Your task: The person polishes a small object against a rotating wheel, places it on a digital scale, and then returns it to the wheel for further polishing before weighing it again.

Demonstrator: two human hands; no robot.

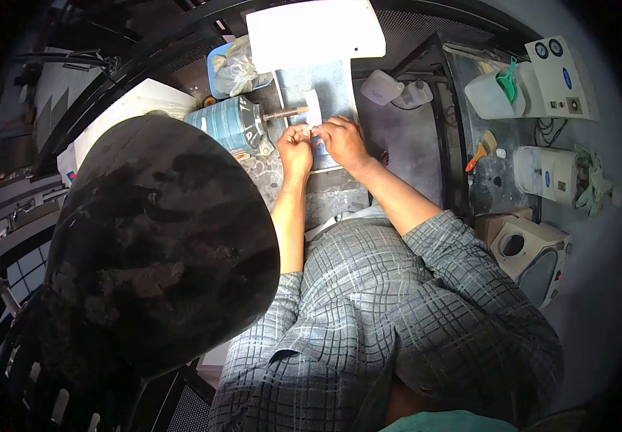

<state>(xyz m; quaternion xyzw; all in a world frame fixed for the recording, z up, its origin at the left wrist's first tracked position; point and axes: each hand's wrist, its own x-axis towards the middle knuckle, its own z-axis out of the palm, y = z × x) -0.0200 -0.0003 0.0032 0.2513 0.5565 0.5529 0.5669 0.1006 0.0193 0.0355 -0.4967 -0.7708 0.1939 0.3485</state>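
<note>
At the top centre a white wheel [314, 108] sits on the shaft of a blue motor [226, 128]. Just below the wheel my left hand [296, 148] and my right hand [343, 142] meet, fingers closed around a small pale piece [313, 132] that both pinch. The piece is close to the wheel's lower edge; whether it touches is not clear. Beneath the hands and the wheel lies a light blue tray [294, 85], partly covered by a white hood [316, 32].
A large dark rounded object [167, 245] fills the lower left. Behind the motor is a blue basin [217, 68] with bags. On the right bench are a brush [481, 150], a white container [485, 99] with a green scoop [510, 81], and machines. Jugs [382, 88] stand beyond the tray.
</note>
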